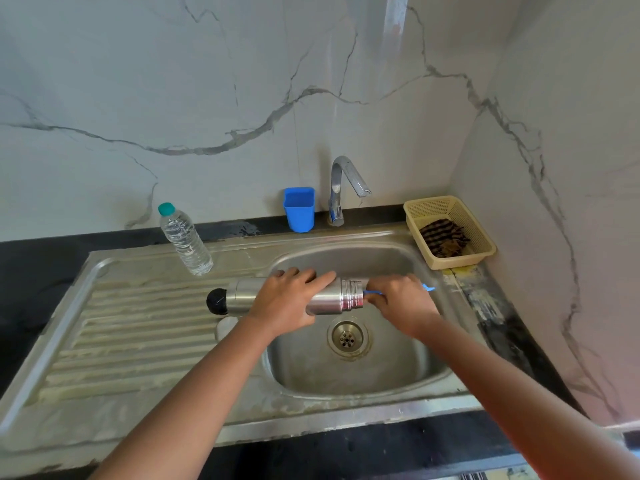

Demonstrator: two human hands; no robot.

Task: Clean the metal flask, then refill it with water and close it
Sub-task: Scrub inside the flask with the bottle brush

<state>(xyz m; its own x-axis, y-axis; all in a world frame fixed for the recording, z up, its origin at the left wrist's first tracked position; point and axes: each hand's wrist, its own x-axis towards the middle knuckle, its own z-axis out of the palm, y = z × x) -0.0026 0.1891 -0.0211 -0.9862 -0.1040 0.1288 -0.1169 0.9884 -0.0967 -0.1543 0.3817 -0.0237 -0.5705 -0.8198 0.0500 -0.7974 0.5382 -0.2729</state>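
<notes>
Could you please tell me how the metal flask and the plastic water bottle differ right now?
The metal flask lies sideways over the sink, gripped by the left hand; the plastic bottle stands upright on the draining board, untouched. The flask is opaque steel; the bottle is clear. The flask's mouth is uncapped, with the right hand working a blue brush at it; the bottle keeps its green cap. Both are cylindrical drink containers.

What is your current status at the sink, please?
Left hand grips flask sideways over sink. Right hand holds blue brush at its mouth. Nothing blocking.
</notes>
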